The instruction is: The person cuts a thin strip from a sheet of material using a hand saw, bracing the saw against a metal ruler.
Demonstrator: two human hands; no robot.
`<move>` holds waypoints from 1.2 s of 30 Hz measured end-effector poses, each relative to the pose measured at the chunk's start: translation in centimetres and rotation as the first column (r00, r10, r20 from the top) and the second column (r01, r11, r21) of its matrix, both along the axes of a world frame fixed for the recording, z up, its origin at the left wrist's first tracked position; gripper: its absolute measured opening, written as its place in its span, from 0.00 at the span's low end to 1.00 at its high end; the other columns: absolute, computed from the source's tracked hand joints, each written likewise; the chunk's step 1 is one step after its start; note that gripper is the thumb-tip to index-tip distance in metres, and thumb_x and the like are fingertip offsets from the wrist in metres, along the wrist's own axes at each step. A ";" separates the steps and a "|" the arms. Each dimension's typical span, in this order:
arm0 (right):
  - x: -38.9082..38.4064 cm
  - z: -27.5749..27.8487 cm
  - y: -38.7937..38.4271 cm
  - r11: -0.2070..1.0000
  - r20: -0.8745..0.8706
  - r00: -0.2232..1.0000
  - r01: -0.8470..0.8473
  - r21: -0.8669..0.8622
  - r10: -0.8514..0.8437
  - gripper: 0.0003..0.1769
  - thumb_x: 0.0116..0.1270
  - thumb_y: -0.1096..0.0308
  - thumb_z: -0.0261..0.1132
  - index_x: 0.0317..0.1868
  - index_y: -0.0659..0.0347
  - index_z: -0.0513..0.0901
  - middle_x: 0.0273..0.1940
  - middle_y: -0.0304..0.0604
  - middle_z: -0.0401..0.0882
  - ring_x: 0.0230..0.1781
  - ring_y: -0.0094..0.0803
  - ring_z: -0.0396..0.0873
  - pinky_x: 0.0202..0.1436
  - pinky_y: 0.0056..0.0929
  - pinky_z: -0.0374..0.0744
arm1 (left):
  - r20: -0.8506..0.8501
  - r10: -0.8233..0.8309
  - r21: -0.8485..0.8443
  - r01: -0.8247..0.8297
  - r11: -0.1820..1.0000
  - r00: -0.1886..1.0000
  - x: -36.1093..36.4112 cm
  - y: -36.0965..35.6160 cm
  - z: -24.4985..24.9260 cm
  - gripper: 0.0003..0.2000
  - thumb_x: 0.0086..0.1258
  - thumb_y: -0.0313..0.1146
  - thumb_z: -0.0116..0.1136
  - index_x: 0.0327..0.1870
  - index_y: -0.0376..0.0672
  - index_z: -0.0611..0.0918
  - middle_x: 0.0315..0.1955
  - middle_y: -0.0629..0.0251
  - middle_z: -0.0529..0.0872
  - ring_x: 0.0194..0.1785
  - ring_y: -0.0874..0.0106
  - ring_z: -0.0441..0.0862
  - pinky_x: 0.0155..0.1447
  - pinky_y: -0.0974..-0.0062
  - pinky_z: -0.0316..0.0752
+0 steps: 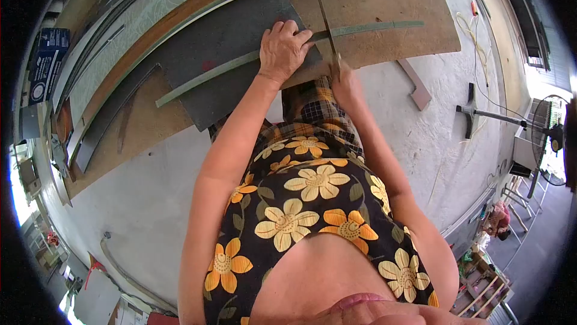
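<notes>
A long narrow greenish strip (207, 75) lies across a dark grey board (222, 36) and a brown board (390, 0). My left hand (281, 51) bears down on the strip near the dark board's right edge, fingers curled over it. Just right of it, my right hand (347, 87) is closed around the handle end of a hand saw (325, 18). The saw's thin blade is seen edge-on, points away from me and crosses the strip. Its teeth cannot be made out, and my right hand is slightly blurred.
Long panels and strips (162, 9) lie beyond the dark board. A notched brown offcut (415, 86) is on the pale floor (415, 150) at right. Farther right stand a fan (550, 138) and a cable (478, 54). Another person (497, 220) is at lower right.
</notes>
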State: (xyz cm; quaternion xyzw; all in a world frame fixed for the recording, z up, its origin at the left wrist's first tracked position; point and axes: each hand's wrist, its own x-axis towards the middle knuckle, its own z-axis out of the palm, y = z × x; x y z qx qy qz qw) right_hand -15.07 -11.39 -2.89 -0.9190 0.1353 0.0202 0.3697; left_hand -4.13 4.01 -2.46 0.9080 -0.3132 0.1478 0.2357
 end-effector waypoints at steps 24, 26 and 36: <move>-1.0 -0.3 -1.4 0.997 -0.117 0.993 -0.004 0.076 0.013 0.17 0.72 0.63 0.52 0.51 0.68 0.77 0.44 0.67 0.79 0.48 0.66 0.76 0.49 0.53 0.74 | 0.003 -0.016 0.004 0.016 1.000 1.000 0.3 0.2 -0.5 0.13 0.57 0.39 0.71 0.43 0.55 0.88 0.33 0.71 0.76 0.40 0.68 0.76 0.44 0.65 0.73; 2.0 -0.5 -1.1 0.999 -0.097 0.995 -0.006 0.032 0.009 0.18 0.71 0.62 0.53 0.52 0.66 0.77 0.46 0.66 0.80 0.50 0.65 0.76 0.51 0.55 0.74 | -0.009 -0.011 0.005 0.011 1.000 1.000 0.3 0.2 -0.3 0.13 0.56 0.39 0.71 0.43 0.54 0.88 0.33 0.71 0.76 0.40 0.68 0.76 0.44 0.65 0.73; -8.9 0.3 -1.0 0.993 -0.287 0.957 0.066 0.097 -0.036 0.18 0.76 0.60 0.49 0.51 0.67 0.76 0.44 0.66 0.80 0.49 0.66 0.75 0.48 0.55 0.74 | -0.021 -0.029 -0.016 0.029 0.999 0.999 0.5 0.3 -0.4 0.13 0.57 0.39 0.71 0.44 0.54 0.88 0.32 0.71 0.75 0.40 0.69 0.76 0.43 0.65 0.73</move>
